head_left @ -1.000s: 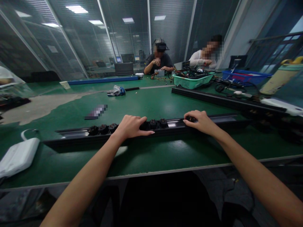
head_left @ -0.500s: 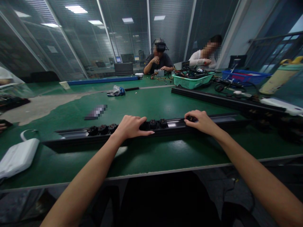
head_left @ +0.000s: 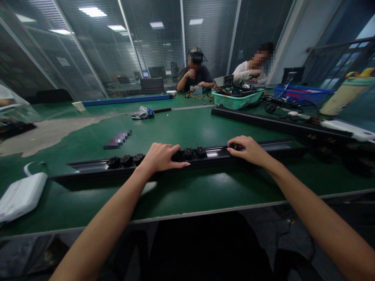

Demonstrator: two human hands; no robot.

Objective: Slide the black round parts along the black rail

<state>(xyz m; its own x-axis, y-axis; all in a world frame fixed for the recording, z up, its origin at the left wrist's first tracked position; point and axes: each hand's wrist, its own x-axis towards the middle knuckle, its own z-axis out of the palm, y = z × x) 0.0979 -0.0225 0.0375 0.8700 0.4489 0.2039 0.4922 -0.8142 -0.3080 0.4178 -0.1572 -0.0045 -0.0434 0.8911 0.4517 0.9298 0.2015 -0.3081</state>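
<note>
A long black rail (head_left: 90, 171) with a channel along its top lies across the table in front of me. Several round black socket modules (head_left: 125, 159) sit in the channel, to the left of my left hand and just right of it. My left hand (head_left: 159, 157) spans the rail, thumb along the near edge and fingers over the far side. Farther right, my right hand (head_left: 244, 149) has thumb and fingers curled round a black socket module (head_left: 235, 146) in the channel. A shiny bare stretch of channel shows between the hands.
Another black rail (head_left: 263, 119) lies at an angle behind on the right. Beyond it stand a green basket (head_left: 231, 101) of cables, a blue basket (head_left: 304, 95) and a bottle (head_left: 344, 93). A white device (head_left: 25, 195) lies left, near the table's front edge. Two people sit opposite.
The view has shifted slightly. Both hands keep their places on the rail, with no clear movement of the modules.
</note>
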